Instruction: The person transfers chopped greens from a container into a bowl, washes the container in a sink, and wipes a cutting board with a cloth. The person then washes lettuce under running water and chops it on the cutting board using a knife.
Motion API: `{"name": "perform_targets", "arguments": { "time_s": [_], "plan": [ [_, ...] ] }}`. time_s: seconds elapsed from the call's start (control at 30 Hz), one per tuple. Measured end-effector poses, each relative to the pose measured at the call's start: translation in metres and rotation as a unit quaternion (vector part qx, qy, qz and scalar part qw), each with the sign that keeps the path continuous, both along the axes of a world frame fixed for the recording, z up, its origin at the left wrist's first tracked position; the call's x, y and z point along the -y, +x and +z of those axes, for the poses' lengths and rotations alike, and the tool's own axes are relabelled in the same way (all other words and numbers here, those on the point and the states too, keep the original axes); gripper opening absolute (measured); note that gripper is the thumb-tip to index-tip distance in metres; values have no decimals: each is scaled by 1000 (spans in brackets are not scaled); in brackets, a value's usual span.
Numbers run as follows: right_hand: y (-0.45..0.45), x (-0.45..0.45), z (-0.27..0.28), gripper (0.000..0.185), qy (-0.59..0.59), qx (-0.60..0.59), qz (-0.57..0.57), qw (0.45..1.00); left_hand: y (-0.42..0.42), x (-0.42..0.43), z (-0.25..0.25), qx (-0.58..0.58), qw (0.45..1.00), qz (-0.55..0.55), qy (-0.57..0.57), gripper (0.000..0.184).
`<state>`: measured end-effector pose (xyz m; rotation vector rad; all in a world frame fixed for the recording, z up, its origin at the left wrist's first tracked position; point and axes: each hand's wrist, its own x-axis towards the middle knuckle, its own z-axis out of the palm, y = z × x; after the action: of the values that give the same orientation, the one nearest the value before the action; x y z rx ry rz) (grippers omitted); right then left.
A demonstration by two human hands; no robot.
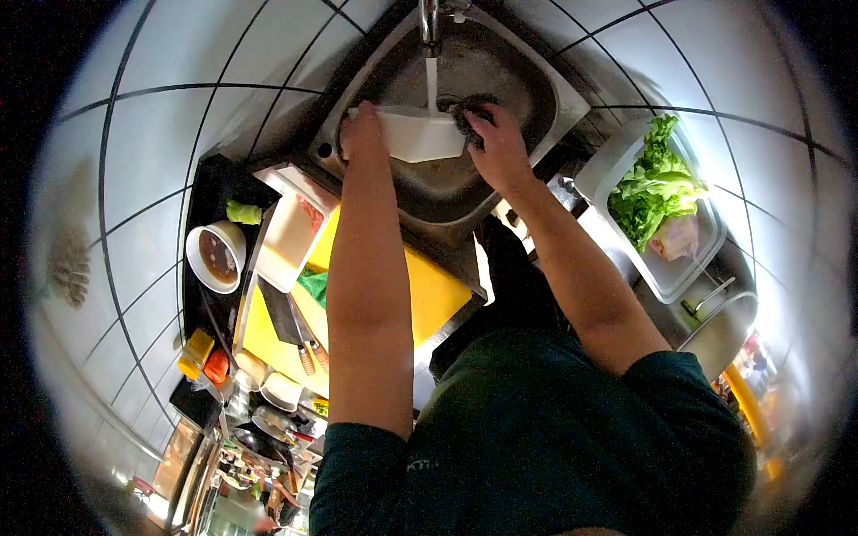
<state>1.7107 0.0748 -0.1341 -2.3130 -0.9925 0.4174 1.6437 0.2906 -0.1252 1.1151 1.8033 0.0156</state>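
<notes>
Inside the steel sink (451, 210), my left hand (365, 134) grips the left end of a white plastic container (416, 136). My right hand (498, 150) is closed on a dark steel wool scourer (475, 111) at the container's right end. Water runs from the tap (430, 36) down in front of the container, close to its far edge. The container is tilted, and part of its left end is hidden behind my left fingers.
To the right, a clear tub (666, 290) holds lettuce (657, 188) and pale meat (675, 238). On the left are a yellow cutting board (433, 281), a cleaver (282, 313), a white tray (284, 241) with reddish meat, and a bowl (201, 277) of brown liquid. Tiled walls enclose the sink.
</notes>
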Motion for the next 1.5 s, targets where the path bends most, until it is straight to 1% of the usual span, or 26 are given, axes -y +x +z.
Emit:
{"name": "perform_targets", "arguments": {
  "time_s": [0.07, 0.13, 0.17, 0.2, 0.27, 0.3, 0.37, 0.47, 0.5, 0.57, 0.67, 0.77, 0.8, 0.87, 0.9, 1.07, 1.1, 1.17, 1.2, 1.23, 1.27, 1.3, 1.37, 1.4, 1.47, 1.5],
  "plan": [
    [-3, 0, -5, 65, 10, 13, 3, 1000, 2, 4, 2, 10, 999, 35, -14, 80],
    [-14, -16, 26, 64, 37, 46, 44, 997, 7, -1, -16, -46, 998, -38, -23, 82],
    [-12, -21, 38, 62, 100, 27, 61, 993, 8, -5, -28, -66, 994, -82, -21, 83],
    [-8, -20, 35, 59, 90, 22, 63, 994, 4, -15, -50, -69, 988, -138, -7, 84],
    [8, -18, 25, 55, 72, 13, 67, 995, 7, -16, -49, -58, 983, -172, 35, 83],
    [16, -17, 23, 53, 2, -17, 81, 997, 10, -5, -26, -46, 986, -149, 61, 81],
    [29, -13, 20, 51, -137, -78, 109, 981, 0, 5, -10, -4, 982, -160, 105, 78],
    [28, -11, 4, 53, -136, -141, -39, 980, -20, 9, 1, 96, 961, -226, 131, 73],
    [28, -13, -4, 54, -135, -181, -49, 973, -23, 19, 24, 133, 959, -222, 117, 72],
    [29, -21, -23, 55, -129, -258, -71, 955, -24, 23, 30, 152, 949, -252, 109, 72],
    [22, -38, -40, 54, -112, -153, -18, 982, -30, 16, -2, 125, 932, -321, 110, 73],
    [24, -53, -21, 51, -37, -110, -105, 988, -40, 11, -41, 142, 918, -361, 80, 75],
    [27, -55, -12, 49, -14, -115, -79, 990, -41, 10, -54, 150, 904, -393, 80, 75],
    [37, -61, 5, 46, 33, -120, -29, 992, -35, 13, -49, 163, 895, -410, 63, 76],
    [40, -63, 12, 45, 43, -144, -35, 988, -25, 23, -29, 169, 902, -394, 45, 76],
    [51, -82, 31, 41, 76, -277, -47, 957, -12, 38, -21, 158, 946, -284, 8, 76],
    [57, -88, 24, 42, 78, -295, -56, 951, -9, 46, 1, 139, 952, -274, 16, 75],
    [75, -102, -7, 45, 106, -333, -121, 929, -12, 46, -4, 157, 952, -261, 31, 73],
    [85, -108, -24, 47, 129, -353, -157, 913, -20, 39, -34, 195, 946, -258, 38, 73],
    [91, -112, -6, 48, 155, -386, -187, 890, -22, 36, -33, 207, 940, -269, 34, 72],
    [100, -112, 12, 51, 178, -498, -251, 811, -24, 34, -33, 218, 935, -279, 31, 71],
    [111, -113, 38, 53, 170, -542, -271, 777, -18, 33, 0, 203, 931, -303, 17, 70],
    [127, -117, 45, 54, 189, -535, -248, 785, -16, 31, 2, 187, 920, -342, 44, 70],
    [135, -118, 51, 54, 197, -526, -234, 794, -17, 26, -27, 186, 912, -357, 83, 71],
    [149, -118, 61, 55, 209, -511, -210, 807, -18, 26, -39, 140, 905, -374, 147, 72],
    [154, -118, 64, 56, 213, -501, -202, 814, -14, 26, -29, 97, 904, -378, 172, 73]
  ]
}}
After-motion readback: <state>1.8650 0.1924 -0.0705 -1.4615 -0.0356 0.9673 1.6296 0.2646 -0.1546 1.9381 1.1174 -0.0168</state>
